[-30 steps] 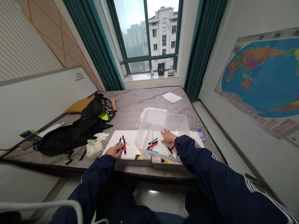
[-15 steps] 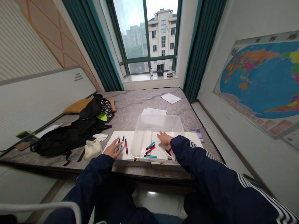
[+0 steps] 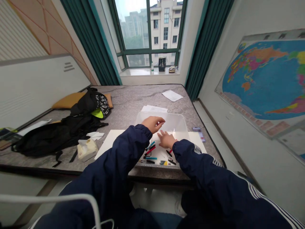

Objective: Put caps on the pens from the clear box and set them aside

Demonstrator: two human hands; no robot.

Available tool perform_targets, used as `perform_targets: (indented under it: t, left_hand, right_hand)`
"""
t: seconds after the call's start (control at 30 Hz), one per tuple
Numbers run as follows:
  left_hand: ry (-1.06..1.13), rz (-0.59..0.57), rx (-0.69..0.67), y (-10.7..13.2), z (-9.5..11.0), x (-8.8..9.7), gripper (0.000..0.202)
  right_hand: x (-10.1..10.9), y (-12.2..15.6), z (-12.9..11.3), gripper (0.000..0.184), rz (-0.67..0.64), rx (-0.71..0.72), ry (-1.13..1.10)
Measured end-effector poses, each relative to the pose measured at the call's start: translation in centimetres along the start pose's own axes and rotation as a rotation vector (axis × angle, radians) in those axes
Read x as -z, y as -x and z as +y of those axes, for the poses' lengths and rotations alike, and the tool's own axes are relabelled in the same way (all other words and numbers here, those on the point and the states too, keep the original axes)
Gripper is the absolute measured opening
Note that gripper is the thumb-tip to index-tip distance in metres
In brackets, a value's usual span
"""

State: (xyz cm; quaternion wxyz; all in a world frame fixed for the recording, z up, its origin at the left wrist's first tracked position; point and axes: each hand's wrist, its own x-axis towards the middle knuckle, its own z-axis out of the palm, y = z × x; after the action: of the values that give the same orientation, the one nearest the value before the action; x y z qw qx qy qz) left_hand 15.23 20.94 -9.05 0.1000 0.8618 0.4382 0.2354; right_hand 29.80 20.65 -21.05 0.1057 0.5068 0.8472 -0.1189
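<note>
A clear plastic bin point(image 3: 177, 122) stands on white boards point(image 3: 108, 141) at the near edge of a grey mattress point(image 3: 133, 101). Several pens point(image 3: 150, 148), teal, red and black, lie on the bin's floor. My left hand point(image 3: 153, 123) hovers over the bin's middle with its fingers curled downward; I cannot make out anything in them. Lower down, my right hand point(image 3: 166, 140) lies flat inside the bin with its fingers spread, next to the pens. Dark blue sleeves cover both arms and hide part of the board and the bin's left side.
A black backpack and clothes point(image 3: 59, 133) lie at the left, with a tissue pack point(image 3: 87, 149) beside them. Loose papers point(image 3: 172, 95) sit further back. A yellow cushion point(image 3: 68, 101) is at the far left. The window sill point(image 3: 147, 71) holds a kettle. A world map point(image 3: 264, 76) hangs at the right.
My left hand has left the white board at the left and risen to the right, over the bin. The right hand stays flat in the bin. The camera has tilted slightly.
</note>
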Motion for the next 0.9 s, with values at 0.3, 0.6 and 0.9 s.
perform_targets:
  t: [0.3,0.6,0.9]
  left_hand:
    - [-0.081,-0.327,0.128,-0.8,-3.9,-6.3,0.026]
    - [-0.040,-0.169,0.169,0.4,-3.1,-4.7,0.028]
    - [0.065,-0.119,0.167,0.8,-3.8,-4.0,0.028]
  right_hand:
    - [1.2,1.3,-0.9,0.075,0.020,-0.037,-0.026]
    - [2.8,2.8,-3.0,0.031,0.249,0.169,0.025]
    - [0.9,2.8,-5.2,0.034,-0.027,0.686,-0.116]
